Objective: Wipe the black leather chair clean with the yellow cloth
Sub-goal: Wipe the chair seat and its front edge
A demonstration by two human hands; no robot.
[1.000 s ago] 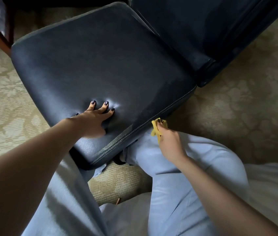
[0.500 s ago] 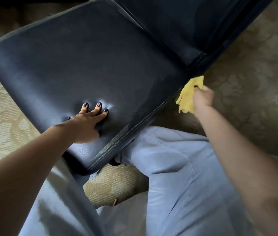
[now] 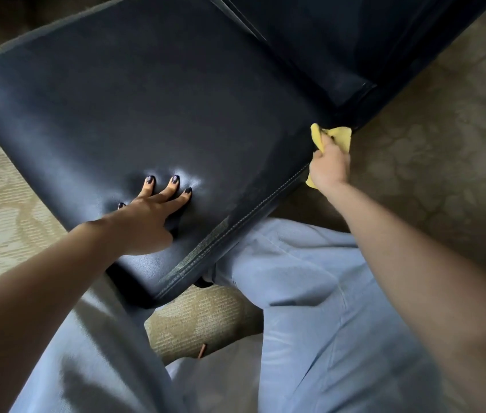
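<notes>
The head camera looks steeply down, close over the chair seat (image 3: 152, 114).

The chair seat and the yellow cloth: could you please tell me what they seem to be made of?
Chair seat: looks like leather or leather-look vinyl, softly glossy; it dimples under the fingers of the left hand and has a stitched seam. Yellow cloth: soft matte fabric, perhaps microfibre; bunches in the right hand.

A carpeted indoor room: patterned beige carpet (image 3: 432, 162) lies under a black leather chair (image 3: 158, 114).
</notes>
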